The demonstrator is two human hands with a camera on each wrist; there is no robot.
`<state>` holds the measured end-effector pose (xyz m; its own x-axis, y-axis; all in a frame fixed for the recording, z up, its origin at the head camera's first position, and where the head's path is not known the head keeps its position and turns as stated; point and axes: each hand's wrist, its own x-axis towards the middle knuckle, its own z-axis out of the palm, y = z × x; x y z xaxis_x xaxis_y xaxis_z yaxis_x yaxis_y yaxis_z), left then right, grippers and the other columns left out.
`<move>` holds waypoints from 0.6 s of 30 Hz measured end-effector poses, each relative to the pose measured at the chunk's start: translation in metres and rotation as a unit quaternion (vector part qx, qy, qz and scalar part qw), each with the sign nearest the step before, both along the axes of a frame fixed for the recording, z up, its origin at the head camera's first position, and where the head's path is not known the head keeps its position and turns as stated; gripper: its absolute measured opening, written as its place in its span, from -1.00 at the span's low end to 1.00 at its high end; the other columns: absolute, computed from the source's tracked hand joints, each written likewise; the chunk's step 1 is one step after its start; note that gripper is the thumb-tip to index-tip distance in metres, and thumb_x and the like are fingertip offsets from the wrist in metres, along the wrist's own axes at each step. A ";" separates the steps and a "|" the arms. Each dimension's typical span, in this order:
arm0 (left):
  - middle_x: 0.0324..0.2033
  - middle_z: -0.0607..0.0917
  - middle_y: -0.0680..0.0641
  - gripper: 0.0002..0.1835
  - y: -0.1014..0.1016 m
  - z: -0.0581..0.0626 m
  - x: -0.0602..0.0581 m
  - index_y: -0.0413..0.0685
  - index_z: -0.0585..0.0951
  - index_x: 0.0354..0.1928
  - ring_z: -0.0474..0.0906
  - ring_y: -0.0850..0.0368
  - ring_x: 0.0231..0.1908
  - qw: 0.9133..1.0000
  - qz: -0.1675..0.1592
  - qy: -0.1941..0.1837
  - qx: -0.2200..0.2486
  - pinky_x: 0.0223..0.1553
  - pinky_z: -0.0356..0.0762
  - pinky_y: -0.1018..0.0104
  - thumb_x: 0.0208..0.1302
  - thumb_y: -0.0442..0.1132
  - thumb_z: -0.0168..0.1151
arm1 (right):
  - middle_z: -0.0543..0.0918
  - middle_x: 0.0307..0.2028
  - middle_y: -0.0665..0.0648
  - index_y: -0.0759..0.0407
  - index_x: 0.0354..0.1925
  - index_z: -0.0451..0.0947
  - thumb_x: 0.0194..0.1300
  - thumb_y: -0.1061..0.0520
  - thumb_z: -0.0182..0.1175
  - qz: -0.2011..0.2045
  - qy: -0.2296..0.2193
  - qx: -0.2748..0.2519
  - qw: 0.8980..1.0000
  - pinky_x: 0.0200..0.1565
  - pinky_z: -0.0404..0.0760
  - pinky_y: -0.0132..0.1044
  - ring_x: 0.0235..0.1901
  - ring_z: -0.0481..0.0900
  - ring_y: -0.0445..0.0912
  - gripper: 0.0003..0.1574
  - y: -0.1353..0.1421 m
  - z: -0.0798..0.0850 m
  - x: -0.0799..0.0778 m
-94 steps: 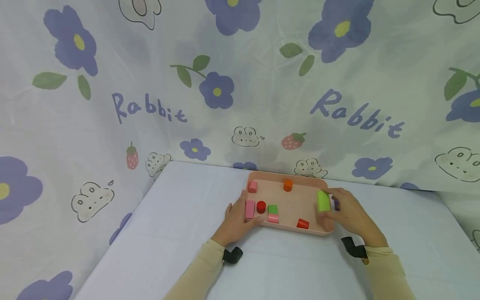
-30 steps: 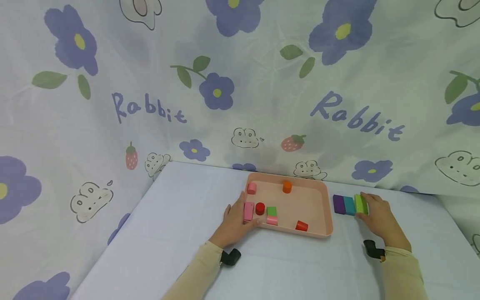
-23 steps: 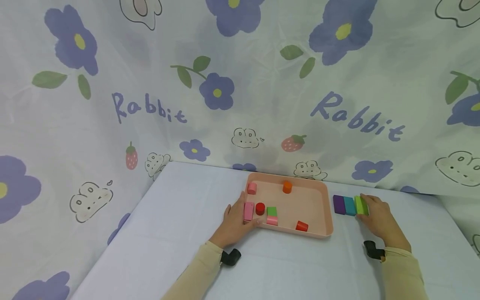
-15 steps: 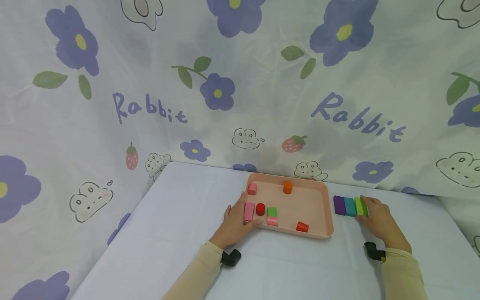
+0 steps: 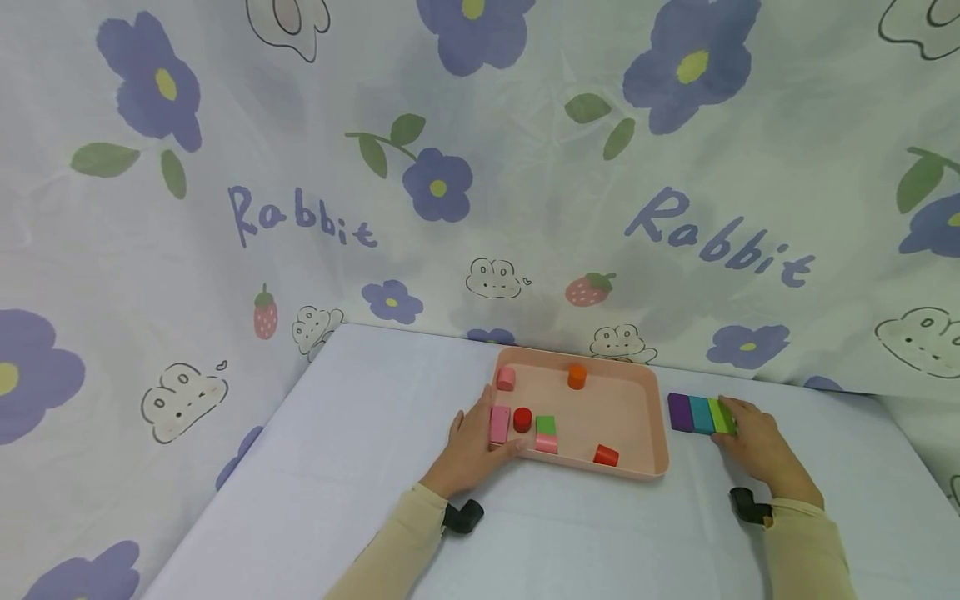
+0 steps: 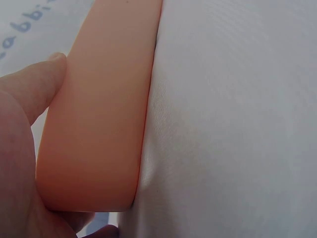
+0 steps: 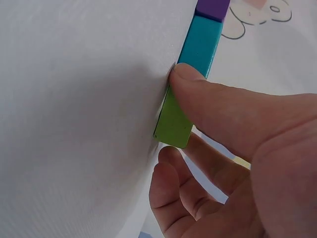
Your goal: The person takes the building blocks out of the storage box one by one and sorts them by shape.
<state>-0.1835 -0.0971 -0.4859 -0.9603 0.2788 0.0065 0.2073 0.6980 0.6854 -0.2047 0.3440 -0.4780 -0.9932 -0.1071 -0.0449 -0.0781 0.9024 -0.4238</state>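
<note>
At the right of the head view, my right hand (image 5: 763, 446) pinches a lime green block (image 5: 720, 414) that lies on the table. The right wrist view shows the thumb on the near side of the green block (image 7: 173, 119), whose end touches a teal block (image 7: 200, 44). A purple block (image 5: 680, 412) lies at the row's left end. My left hand (image 5: 467, 450) grips the near-left corner of a shallow peach tray (image 5: 607, 404), with its thumb along the front wall and its fingers at the left side. In the left wrist view, the tray wall (image 6: 99, 114) fills the palm side.
Inside the tray are a pink cylinder (image 5: 506, 379), an orange cylinder (image 5: 577, 377), a red cylinder (image 5: 522, 419), a pink block (image 5: 500, 424), a green and pink piece (image 5: 546, 434) and a tipped red cylinder (image 5: 606, 455). A printed cloth (image 5: 480, 233) hangs behind the white table (image 5: 570, 542).
My right hand has carried the green block from the tray's right end to the table, right of the teal block. Just now it lowered it flat against that block. The left hand stayed put.
</note>
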 end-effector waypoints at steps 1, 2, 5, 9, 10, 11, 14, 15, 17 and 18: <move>0.57 0.03 -0.16 0.16 0.000 0.000 0.000 -0.18 -0.12 0.60 -0.04 -0.12 0.54 1.000 0.000 0.000 0.000 0.45 -0.32 -0.31 0.26 0.33 0.23 | 0.20 0.25 0.72 0.66 0.33 0.15 0.26 0.29 0.29 0.000 0.000 0.000 1.000 0.18 0.23 0.49 0.17 0.18 0.65 -0.16 0.000 0.000 0.000; 0.57 0.03 -0.15 0.16 0.000 0.000 0.000 -0.18 -0.12 0.60 -0.04 -0.12 0.54 1.000 0.000 0.000 0.000 0.46 -0.32 -0.31 0.26 0.33 0.22 | 0.21 0.25 0.72 0.66 0.33 0.15 0.25 0.29 0.29 0.000 0.002 0.000 1.000 0.18 0.24 0.48 0.16 0.19 0.65 -0.16 0.000 0.000 0.000; 0.57 0.03 -0.16 0.15 0.000 0.000 0.000 -0.18 -0.12 0.60 -0.04 -0.12 0.54 1.000 0.000 0.000 0.000 0.46 -0.33 -0.30 0.26 0.32 0.23 | 0.21 0.24 0.73 0.66 0.33 0.15 0.23 0.28 0.31 0.000 0.007 0.004 1.000 0.18 0.24 0.49 0.16 0.20 0.65 -0.13 0.000 0.000 0.001; 0.57 0.04 -0.16 0.16 0.000 -0.001 0.000 -0.19 -0.13 0.60 -0.03 -0.12 0.54 1.000 -0.002 0.002 -0.002 0.46 -0.33 -0.30 0.27 0.33 0.21 | 0.20 0.25 0.72 0.64 0.35 0.13 0.20 0.26 0.35 -0.007 0.011 0.005 1.000 0.18 0.21 0.50 0.18 0.18 0.64 -0.08 0.000 0.002 0.002; 0.57 0.04 -0.16 0.16 0.000 -0.002 0.000 -0.19 -0.13 0.60 -0.03 -0.12 0.54 1.000 -0.002 0.001 -0.001 0.46 -0.33 -0.30 0.26 0.33 0.21 | 0.20 0.26 0.72 0.63 0.35 0.13 0.20 0.25 0.36 -0.010 0.009 0.003 1.000 0.18 0.21 0.50 0.18 0.17 0.64 -0.07 -0.001 0.003 0.002; 0.57 0.04 -0.16 0.16 0.000 -0.002 0.000 -0.19 -0.13 0.60 -0.03 -0.12 0.54 1.000 -0.002 0.001 -0.001 0.46 -0.33 -0.30 0.26 0.33 0.21 | 0.19 0.26 0.71 0.62 0.35 0.13 0.19 0.24 0.36 -0.011 0.010 0.001 1.000 0.19 0.20 0.50 0.19 0.16 0.64 -0.06 -0.001 0.004 0.002; 0.57 0.04 -0.16 0.16 0.000 -0.002 0.000 -0.18 -0.13 0.60 -0.03 -0.12 0.54 1.000 -0.001 0.000 0.000 0.46 -0.33 -0.30 0.26 0.33 0.22 | 0.19 0.27 0.69 0.60 0.35 0.14 0.18 0.24 0.38 -0.011 0.019 -0.005 1.000 0.19 0.18 0.51 0.19 0.14 0.63 -0.05 -0.004 0.007 0.004; 0.57 0.05 -0.16 0.16 0.000 -0.002 0.000 -0.18 -0.13 0.60 -0.03 -0.12 0.54 1.000 -0.001 0.000 0.001 0.46 -0.33 -0.30 0.26 0.33 0.22 | 0.19 0.27 0.69 0.60 0.35 0.15 0.18 0.24 0.38 -0.010 0.024 -0.005 1.000 0.19 0.18 0.51 0.19 0.15 0.63 -0.06 -0.005 0.008 0.004; 0.57 0.05 -0.17 0.16 0.000 -0.003 0.000 -0.20 -0.13 0.60 -0.03 -0.12 0.54 1.000 -0.001 0.002 0.002 0.46 -0.32 -0.31 0.27 0.32 0.22 | 0.21 0.26 0.68 0.59 0.34 0.16 0.17 0.24 0.38 -0.004 0.040 -0.006 0.999 0.19 0.18 0.51 0.19 0.16 0.62 -0.07 -0.007 0.009 0.005; 0.57 0.05 -0.17 0.16 0.000 -0.003 0.000 -0.21 -0.13 0.60 -0.02 -0.13 0.54 1.000 -0.002 0.003 0.002 0.46 -0.32 -0.31 0.27 0.32 0.22 | 0.22 0.26 0.68 0.59 0.34 0.17 0.17 0.24 0.38 -0.004 0.044 -0.005 0.999 0.19 0.18 0.51 0.19 0.16 0.62 -0.08 -0.008 0.010 0.005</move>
<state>-0.1832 -0.0975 -0.4885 -0.9592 0.2824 0.0141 0.2144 0.6940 0.6873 -0.1995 0.3357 -0.4676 -0.9940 -0.1001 0.0444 -0.1095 0.8990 -0.4241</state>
